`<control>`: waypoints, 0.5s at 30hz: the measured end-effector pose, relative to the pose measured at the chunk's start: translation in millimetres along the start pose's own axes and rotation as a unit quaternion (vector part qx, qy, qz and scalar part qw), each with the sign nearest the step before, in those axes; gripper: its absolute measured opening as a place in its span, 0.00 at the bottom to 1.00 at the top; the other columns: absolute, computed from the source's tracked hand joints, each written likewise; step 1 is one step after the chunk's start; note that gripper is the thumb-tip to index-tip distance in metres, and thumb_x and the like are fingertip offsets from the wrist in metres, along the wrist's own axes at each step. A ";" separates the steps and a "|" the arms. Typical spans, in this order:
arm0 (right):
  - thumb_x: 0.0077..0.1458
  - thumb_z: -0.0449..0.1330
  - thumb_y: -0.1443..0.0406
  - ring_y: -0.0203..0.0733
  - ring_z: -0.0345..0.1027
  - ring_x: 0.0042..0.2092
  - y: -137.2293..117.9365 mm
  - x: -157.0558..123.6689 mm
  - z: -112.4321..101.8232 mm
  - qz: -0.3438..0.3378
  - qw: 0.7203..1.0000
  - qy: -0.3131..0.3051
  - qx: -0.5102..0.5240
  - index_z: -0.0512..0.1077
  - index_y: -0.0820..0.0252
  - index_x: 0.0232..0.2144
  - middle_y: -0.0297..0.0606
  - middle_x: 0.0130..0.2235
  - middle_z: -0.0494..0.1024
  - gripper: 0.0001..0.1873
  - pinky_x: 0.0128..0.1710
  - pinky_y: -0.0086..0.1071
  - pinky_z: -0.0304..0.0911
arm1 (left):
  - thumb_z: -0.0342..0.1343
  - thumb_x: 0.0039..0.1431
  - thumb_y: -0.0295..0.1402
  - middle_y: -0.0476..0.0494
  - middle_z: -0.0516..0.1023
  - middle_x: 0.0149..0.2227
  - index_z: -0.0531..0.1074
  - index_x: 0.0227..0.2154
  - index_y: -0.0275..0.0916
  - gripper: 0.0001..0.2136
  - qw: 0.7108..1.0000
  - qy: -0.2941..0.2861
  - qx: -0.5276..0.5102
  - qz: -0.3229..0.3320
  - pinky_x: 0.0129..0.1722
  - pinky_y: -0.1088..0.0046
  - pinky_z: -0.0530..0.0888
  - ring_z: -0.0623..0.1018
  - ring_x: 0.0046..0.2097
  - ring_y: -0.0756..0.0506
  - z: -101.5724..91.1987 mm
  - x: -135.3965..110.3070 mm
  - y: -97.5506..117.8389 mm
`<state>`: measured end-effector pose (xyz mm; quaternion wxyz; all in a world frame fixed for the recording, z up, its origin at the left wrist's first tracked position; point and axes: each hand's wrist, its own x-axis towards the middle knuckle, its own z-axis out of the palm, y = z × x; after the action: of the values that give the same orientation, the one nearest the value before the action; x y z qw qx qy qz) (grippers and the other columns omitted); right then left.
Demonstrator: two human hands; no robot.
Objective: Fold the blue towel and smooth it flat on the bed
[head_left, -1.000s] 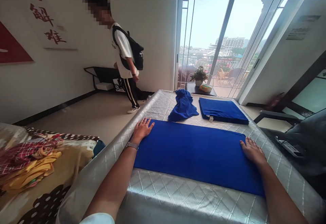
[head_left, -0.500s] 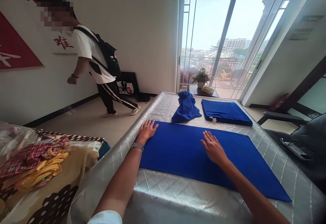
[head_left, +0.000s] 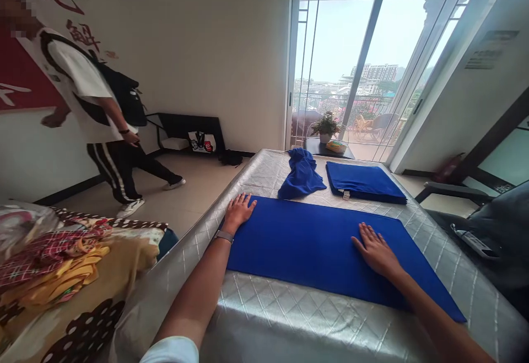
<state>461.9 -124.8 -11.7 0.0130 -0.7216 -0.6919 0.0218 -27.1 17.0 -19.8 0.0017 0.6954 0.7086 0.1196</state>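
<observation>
Right now, the flat cloth (head_left: 306,247) lies along the near edge of the surface (head_left: 264,173), left hand (head_left: 240,211) on its far-left corner, right hand (head_left: 377,253) over its right half, each grip spread, fingers apart.

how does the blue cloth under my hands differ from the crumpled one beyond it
The flat cloth lies smooth with straight edges; the crumpled cloth is bunched in folds. The flat cloth takes up far more of the silver quilted cover than the crumpled cloth. Your left hand and right hand are over the flat cloth, while the crumpled cloth lies untouched. Both are blue.
</observation>
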 end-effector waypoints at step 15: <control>0.62 0.30 0.46 0.49 0.36 0.72 88.5 -9.6 -0.5 0.129 0.991 0.035 0.026 0.46 0.76 0.70 0.48 0.72 0.46 0.47 0.70 0.48 0.37 | 0.42 0.69 0.35 0.36 0.66 0.64 0.72 0.55 0.35 0.20 0.983 0.158 -0.023 0.095 0.67 0.54 0.57 0.62 0.67 0.37 -29.2 -35.5 39.3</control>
<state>549.8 -138.1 -15.5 0.0527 -0.8046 -0.5912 0.0161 7.9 -22.7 9.5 -0.1060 0.7315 0.6279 0.2439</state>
